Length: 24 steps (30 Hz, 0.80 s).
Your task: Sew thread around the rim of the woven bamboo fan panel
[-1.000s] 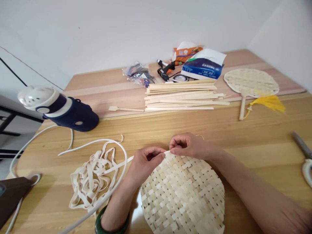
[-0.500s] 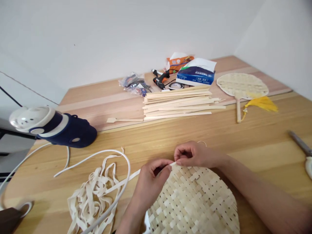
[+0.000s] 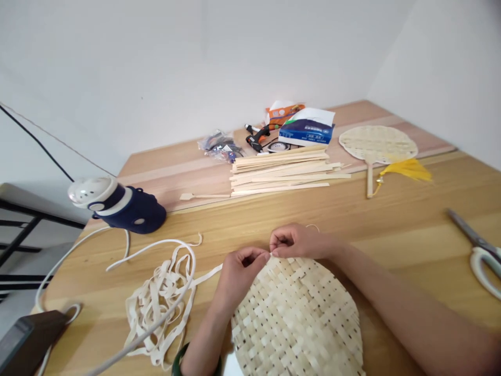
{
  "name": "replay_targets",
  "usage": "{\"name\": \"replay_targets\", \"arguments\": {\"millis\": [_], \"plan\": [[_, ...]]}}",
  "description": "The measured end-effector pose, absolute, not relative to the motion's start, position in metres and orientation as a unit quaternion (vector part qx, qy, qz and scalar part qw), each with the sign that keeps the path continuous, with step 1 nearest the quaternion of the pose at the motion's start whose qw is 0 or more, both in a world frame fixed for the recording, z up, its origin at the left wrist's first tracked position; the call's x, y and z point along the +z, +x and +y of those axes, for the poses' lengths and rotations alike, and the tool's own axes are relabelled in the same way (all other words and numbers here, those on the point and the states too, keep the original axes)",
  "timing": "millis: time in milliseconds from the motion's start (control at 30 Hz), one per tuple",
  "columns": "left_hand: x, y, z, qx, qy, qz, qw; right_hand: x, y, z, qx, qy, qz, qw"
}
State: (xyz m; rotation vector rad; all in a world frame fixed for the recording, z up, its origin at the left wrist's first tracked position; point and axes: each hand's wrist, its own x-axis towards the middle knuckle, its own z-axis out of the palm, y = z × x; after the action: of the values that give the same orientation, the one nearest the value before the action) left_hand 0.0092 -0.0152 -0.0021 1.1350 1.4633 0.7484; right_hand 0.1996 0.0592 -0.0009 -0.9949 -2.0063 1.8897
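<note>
The person's left hand is nearly closed, with thumb and finger pinching the far edge of a round woven mat. The right hand is just beside it, its fingers curled and the thumb tip pressed on the same edge; whether it also has hold of something thin, one cannot tell. The mat is at the near middle of the wooden table, its near end cut off from view. From the left hand, a pale ribbon runs to a loose heap on the left, and a white cable crosses over this heap. At the far middle lie thin wooden sticks; on the far right, 1 fan with a yellow tassel. Scissors lie on the right, and a blue bottle is on the left.
</note>
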Motion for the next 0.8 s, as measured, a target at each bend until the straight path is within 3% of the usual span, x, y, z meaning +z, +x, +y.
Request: {"name": "replay_targets", "arguments": {"millis": [400,800], "plan": [[0.012,0.021,-0.02,0.364,0.479,0.628,0.494,-0.004,0.195,0.057,0.645,-0.36,-0.657,0.151],[0.007,0.021,-0.012,0.364,0.436,0.633,0.525,-0.002,0.195,0.056,0.659,-0.369,-0.64,0.139]]}}
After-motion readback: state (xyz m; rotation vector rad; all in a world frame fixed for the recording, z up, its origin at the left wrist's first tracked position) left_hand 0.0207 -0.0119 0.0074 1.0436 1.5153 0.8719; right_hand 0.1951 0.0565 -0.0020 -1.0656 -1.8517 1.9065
